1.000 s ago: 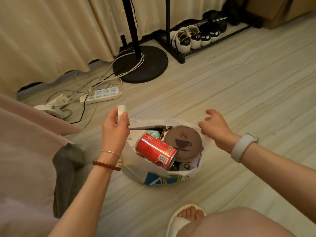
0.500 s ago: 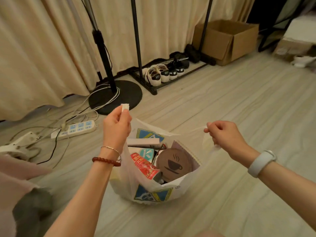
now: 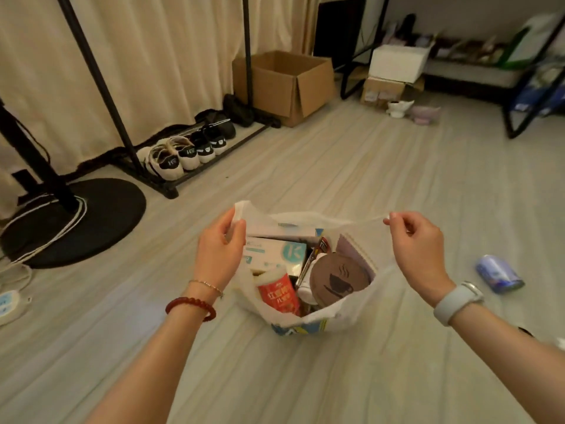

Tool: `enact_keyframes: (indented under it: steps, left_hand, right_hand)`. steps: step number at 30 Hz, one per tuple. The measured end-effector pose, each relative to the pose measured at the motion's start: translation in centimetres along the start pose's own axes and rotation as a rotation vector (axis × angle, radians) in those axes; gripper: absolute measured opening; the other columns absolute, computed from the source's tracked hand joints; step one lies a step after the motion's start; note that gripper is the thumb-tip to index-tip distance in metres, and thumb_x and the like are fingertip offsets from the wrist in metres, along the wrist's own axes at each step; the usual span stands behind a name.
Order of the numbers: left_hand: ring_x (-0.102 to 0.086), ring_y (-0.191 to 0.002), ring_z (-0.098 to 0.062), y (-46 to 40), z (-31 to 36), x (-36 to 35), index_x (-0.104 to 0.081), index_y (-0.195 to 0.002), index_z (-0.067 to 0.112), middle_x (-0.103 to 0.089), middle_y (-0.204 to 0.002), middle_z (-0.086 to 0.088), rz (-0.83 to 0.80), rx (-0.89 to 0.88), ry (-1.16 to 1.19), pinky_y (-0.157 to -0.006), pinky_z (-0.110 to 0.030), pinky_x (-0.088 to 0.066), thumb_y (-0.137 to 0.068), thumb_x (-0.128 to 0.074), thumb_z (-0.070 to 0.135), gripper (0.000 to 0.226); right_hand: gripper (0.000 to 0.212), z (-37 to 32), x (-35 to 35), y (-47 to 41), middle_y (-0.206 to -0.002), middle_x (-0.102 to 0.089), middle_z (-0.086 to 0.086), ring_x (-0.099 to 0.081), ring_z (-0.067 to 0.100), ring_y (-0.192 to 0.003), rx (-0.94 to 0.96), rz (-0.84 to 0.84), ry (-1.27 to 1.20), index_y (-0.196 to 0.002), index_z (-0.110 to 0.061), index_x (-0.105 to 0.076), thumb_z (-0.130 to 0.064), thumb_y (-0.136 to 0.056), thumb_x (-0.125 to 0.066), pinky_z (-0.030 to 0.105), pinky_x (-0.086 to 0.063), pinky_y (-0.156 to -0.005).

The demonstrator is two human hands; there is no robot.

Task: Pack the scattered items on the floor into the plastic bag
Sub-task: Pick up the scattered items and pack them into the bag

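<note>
Pinching the plastic bag (image 3: 342, 316) handles, left hand (image 3: 218, 255) and right hand (image 3: 419, 252) hold them apart.

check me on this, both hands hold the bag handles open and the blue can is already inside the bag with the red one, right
Not quite. The head view shows the blue can lying on the floor to the right of the plastic bag, not inside it. The rest holds: the left hand and right hand hold the handles open, and the red can is inside.
</note>
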State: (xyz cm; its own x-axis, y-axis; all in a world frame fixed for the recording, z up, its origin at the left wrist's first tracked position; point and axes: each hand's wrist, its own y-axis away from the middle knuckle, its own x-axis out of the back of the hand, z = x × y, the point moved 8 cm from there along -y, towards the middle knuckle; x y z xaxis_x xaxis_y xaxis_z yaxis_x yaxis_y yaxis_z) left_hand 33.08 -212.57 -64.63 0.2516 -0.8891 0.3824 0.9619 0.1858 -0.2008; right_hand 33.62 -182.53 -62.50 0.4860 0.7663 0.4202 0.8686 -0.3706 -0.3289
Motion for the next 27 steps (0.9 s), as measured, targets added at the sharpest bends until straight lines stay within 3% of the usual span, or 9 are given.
enact_keyframes:
  steps: [3,8,11,15,18,21,23,25,27]
  left_hand:
    - [-0.054,-0.102,-0.015,0.6,-2.2,-2.2,-0.040,-0.135,0.017,-0.051,-0.119,0.007,-0.008,0.038,-0.062,-0.086,-0.033,-0.048,-0.093,-0.046,0.019,0.043]
    - [-0.054,-0.106,-0.018,1.3,-4.0,-3.6,-0.043,-0.133,0.020,-0.055,-0.122,0.000,0.020,0.088,-0.108,-0.086,-0.032,-0.046,-0.094,-0.043,0.019,0.039]
    - [-0.052,-0.095,-0.021,0.5,-3.5,-3.5,-0.047,-0.128,0.014,-0.054,-0.121,-0.009,0.112,0.118,-0.416,-0.077,-0.032,-0.041,-0.094,-0.041,0.026,0.036]
    - [-0.048,-0.097,-0.030,1.9,-1.4,-4.2,-0.051,-0.110,0.004,-0.047,-0.111,-0.016,0.212,0.007,-0.622,-0.080,-0.041,-0.042,-0.086,-0.053,0.033,0.037]
    - [-0.039,-0.120,-0.035,3.5,0.1,-4.9,-0.039,-0.124,0.008,-0.041,-0.130,-0.019,0.296,-0.133,-0.598,-0.098,-0.047,-0.033,-0.080,-0.063,0.031,0.055]
    - [-0.029,-0.131,-0.038,4.0,-0.1,-8.7,-0.037,-0.131,0.018,-0.040,-0.138,-0.018,0.106,-0.370,-0.854,-0.105,-0.057,-0.020,-0.077,-0.063,0.035,0.063]
    - [-0.032,-0.132,-0.038,3.9,-2.2,-12.0,-0.040,-0.133,0.022,-0.042,-0.139,-0.016,-0.139,-0.460,-1.062,-0.104,-0.060,-0.023,-0.079,-0.062,0.039,0.061]
    - [-0.022,-0.137,-0.034,2.8,-6.5,-13.4,-0.021,-0.142,0.030,-0.024,-0.150,-0.011,-0.372,-0.309,-1.171,-0.105,-0.054,-0.029,-0.087,-0.051,0.043,0.063]
    - [-0.016,-0.137,-0.035,1.5,-10.5,-11.9,-0.012,-0.143,0.033,-0.010,-0.153,-0.008,-0.405,0.008,-1.028,-0.102,-0.051,-0.035,-0.091,-0.041,0.044,0.060]
  right_hand:
    - [0.014,3.1,0.8,0.0,-0.080,-0.061,0.006,-0.051,0.002,-0.066,-0.007,-0.031,0.084,-0.080,-0.008,-0.060,-0.012,-0.090,-0.051,0.013,-0.033,-0.060]
    - [0.020,7.3,0.6,0.8,-0.087,-0.062,0.016,-0.055,0.031,-0.082,-0.041,-0.170,0.250,-0.096,0.000,-0.057,-0.017,-0.092,-0.048,0.036,-0.041,-0.073]
    - [0.021,8.7,0.7,0.6,-0.085,-0.062,0.016,-0.058,0.036,-0.082,-0.085,-0.205,0.296,-0.094,-0.004,-0.055,-0.023,-0.093,-0.046,0.044,-0.048,-0.075]
    - [0.024,9.4,1.0,1.5,-0.078,-0.062,0.017,-0.057,0.038,-0.075,-0.040,-0.250,0.405,-0.087,-0.001,-0.054,-0.022,-0.093,-0.044,0.040,-0.044,-0.065]
    - [0.022,9.4,2.1,1.7,-0.088,-0.059,0.014,-0.056,0.035,-0.078,-0.010,-0.181,0.454,-0.094,-0.003,-0.052,-0.024,-0.092,-0.045,0.036,-0.040,-0.063]
    - [0.047,9.8,2.8,1.6,-0.122,-0.048,0.016,-0.053,0.036,-0.102,-0.032,-0.151,0.545,-0.131,-0.008,-0.035,-0.025,-0.090,-0.051,0.040,-0.044,-0.073]
    - [0.062,9.3,1.6,2.1,-0.130,-0.040,0.015,-0.052,0.035,-0.102,0.073,-0.255,0.626,-0.142,-0.015,-0.018,-0.023,-0.090,-0.052,0.038,-0.043,-0.069]
    - [0.067,10.4,-1.1,3.5,-0.130,-0.039,0.015,-0.056,0.034,-0.089,0.117,-0.488,0.735,-0.144,-0.022,-0.008,-0.022,-0.091,-0.050,0.038,-0.045,-0.064]
    - [0.060,13.4,-3.1,5.0,-0.119,-0.050,0.020,-0.057,0.037,-0.088,-0.041,-0.669,0.728,-0.143,-0.015,-0.013,-0.018,-0.092,-0.046,0.039,-0.045,-0.070]
